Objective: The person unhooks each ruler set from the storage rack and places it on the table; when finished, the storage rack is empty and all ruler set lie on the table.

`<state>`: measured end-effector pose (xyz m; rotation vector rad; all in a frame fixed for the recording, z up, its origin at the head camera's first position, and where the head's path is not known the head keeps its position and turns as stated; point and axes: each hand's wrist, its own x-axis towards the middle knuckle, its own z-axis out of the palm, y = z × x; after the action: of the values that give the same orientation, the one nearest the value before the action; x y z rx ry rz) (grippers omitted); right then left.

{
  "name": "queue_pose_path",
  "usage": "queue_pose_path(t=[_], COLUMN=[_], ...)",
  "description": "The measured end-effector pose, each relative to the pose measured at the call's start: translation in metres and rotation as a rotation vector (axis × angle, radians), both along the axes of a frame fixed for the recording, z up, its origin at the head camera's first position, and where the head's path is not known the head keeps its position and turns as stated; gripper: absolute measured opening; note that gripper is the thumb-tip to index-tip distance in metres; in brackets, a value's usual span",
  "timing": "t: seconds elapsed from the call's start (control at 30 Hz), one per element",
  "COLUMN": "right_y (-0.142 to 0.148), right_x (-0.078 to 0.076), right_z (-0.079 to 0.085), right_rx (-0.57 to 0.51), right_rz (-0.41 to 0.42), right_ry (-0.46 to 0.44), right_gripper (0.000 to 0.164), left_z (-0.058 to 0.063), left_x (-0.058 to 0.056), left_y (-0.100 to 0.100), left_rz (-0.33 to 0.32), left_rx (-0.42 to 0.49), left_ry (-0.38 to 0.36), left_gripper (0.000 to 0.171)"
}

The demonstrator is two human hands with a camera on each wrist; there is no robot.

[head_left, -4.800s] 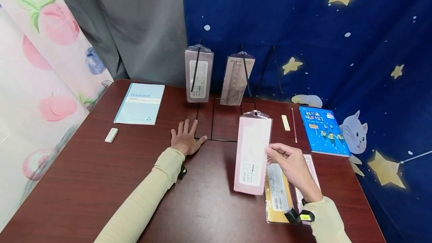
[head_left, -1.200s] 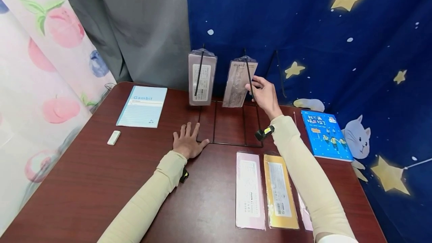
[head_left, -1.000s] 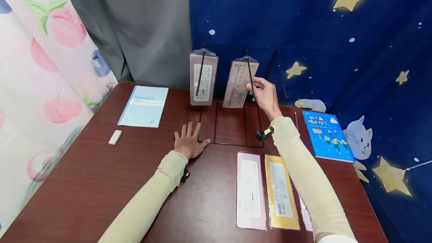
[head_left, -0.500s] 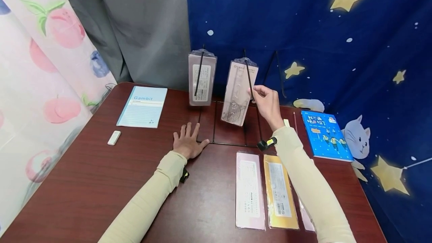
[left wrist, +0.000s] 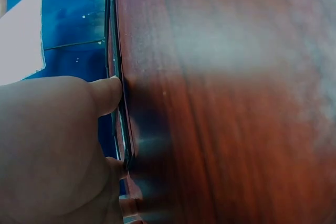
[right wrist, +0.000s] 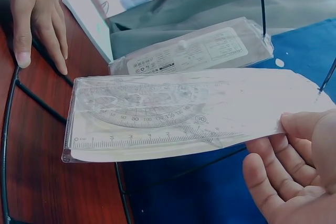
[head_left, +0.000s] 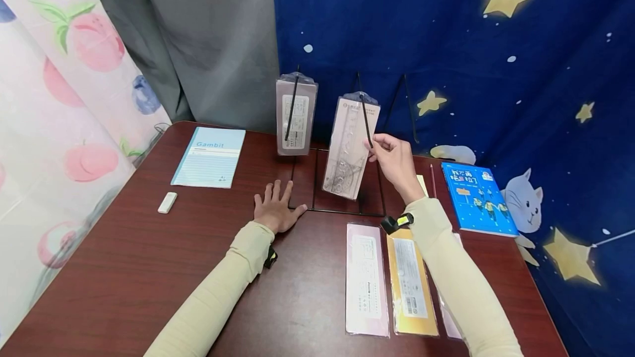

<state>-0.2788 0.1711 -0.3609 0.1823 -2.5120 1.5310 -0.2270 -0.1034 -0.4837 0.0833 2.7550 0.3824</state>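
My right hand point(head_left: 394, 161) pinches the side edge of a clear-packed ruler set point(head_left: 349, 150) between thumb and fingers. The pack, with a protractor and a straight ruler showing, still has its top hole round the middle prong point(head_left: 367, 120) of a black wire display rack point(head_left: 337, 212). In the right wrist view the thumb lies on the pack's face, the fingers behind it. My left hand point(head_left: 276, 208) rests with spread fingers at the rack base's left front corner; in the left wrist view its thumb point(left wrist: 107, 95) is against the wire. Another ruler set point(head_left: 296, 117) hangs on the left prong.
The right prong point(head_left: 410, 109) carries no pack. A pink pack point(head_left: 367, 280), a yellow pack point(head_left: 412, 282) and another pink one, partly under the right sleeve, lie in front. Around them are a blue book point(head_left: 478, 197), a pencil point(head_left: 433, 180), a notebook point(head_left: 210, 156) and a white eraser point(head_left: 167, 203).
A pink pack that the right hand held has been laid on the table. The right hand has gripped the middle prong's pack and drawn it forward and down along the prong. The left hand stays put.
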Motion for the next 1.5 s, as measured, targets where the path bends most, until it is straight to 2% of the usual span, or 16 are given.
queue_pose_path(t=[0.13, 0.33, 0.47, 0.77, 1.0, 1.5], right_y=[0.001, 0.002, 0.003, 0.006, 0.008, 0.014], right_x=[0.005, 0.013, 0.017, 0.029, 0.038, 0.055], right_z=[0.0, -0.002, -0.003, -0.004, -0.004, -0.006], right_rx=[0.01, -0.047, -0.041, -0.083, -0.042, 0.004], right_rz=[-0.008, -0.009, -0.012, 0.012, 0.01, 0.04], right_ry=[-0.012, -0.049, -0.053, -0.049, -0.093, -0.119], right_gripper=[0.033, 0.036, 0.038, 0.036, 0.039, 0.042], left_z=[-0.003, -0.004, -0.004, 0.007, 0.01, 0.011], left_x=[-0.001, -0.001, -0.001, 0.005, 0.008, 0.008], left_y=[-0.001, -0.002, -0.001, 0.0, 0.0, 0.001], left_rz=[-0.003, -0.006, -0.003, 0.01, 0.012, 0.011], left_rx=[-0.004, -0.008, -0.006, 0.012, 0.018, 0.029], left_ry=[-0.001, -0.004, -0.003, 0.016, 0.025, 0.02], left_gripper=[0.084, 0.084, 0.084, 0.081, 0.081, 0.082])
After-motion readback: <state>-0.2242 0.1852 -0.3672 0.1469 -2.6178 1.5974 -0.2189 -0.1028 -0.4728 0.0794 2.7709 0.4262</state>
